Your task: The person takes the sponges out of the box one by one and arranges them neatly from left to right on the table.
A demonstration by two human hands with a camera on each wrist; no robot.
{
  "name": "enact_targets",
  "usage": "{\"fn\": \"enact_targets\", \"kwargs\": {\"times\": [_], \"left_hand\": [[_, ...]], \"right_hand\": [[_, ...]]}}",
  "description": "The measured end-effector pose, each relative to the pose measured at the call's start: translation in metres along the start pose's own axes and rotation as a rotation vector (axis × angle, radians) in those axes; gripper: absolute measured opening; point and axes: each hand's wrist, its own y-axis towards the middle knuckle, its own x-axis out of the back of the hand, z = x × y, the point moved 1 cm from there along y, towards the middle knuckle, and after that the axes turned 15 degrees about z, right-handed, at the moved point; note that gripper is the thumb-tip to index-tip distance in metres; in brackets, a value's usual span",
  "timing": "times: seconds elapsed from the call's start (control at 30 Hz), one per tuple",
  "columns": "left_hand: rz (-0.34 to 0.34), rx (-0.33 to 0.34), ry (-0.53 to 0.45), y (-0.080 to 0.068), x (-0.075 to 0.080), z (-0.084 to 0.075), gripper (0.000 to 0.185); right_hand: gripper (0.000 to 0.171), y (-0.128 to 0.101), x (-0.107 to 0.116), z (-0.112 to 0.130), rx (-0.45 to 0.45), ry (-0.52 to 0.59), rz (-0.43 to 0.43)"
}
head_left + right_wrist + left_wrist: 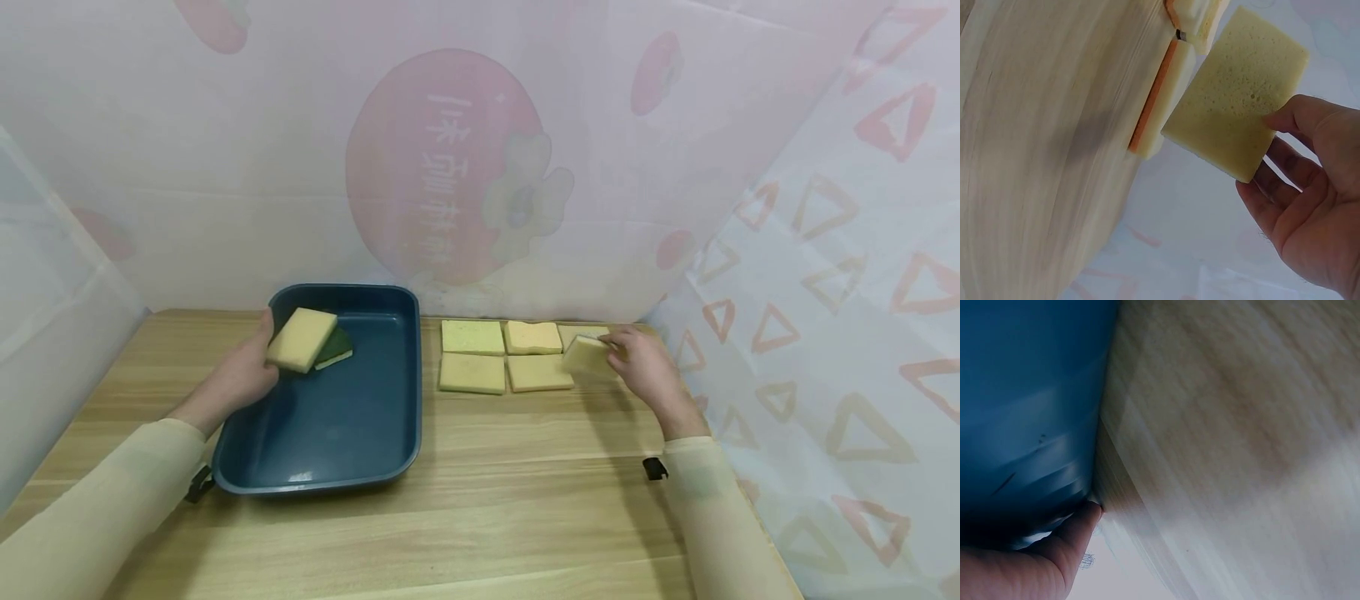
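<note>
My left hand (251, 362) grips a yellow sponge (302, 340) at its left edge, over the left part of a dark blue rectangular pan (337, 433). Partly hidden below it in the pan, a second sponge (335, 347) shows a dark green face and a pale edge. In the left wrist view the thumb (1072, 547) overlaps the pan's blue wall (1029, 412); the held sponge is out of that view. At the right, my right hand (641, 362) pinches another yellow sponge (1238, 94) between thumb and fingers, tilted above the table.
Several sponges, such as the near left one (472, 373), lie in two rows on the wooden table (465, 517), right of the pan. In the right wrist view a lying sponge (1163, 100) has an orange lower layer. Printed sheeting (285, 150) encloses the table's back and sides.
</note>
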Motion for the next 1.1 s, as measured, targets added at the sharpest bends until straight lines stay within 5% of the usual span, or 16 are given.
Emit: {"fn": "enact_targets", "kwargs": {"times": [0.7, 1.1], "left_hand": [[0.022, -0.008, -0.021, 0.0, 0.001, -0.001, 0.103], [0.021, -0.003, -0.025, 0.0, 0.002, 0.0, 0.103]], "right_hand": [[0.022, -0.002, -0.004, -0.021, -0.035, -0.036, 0.122], [0.03, 0.008, -0.022, -0.024, -0.125, -0.042, 0.175]]}}
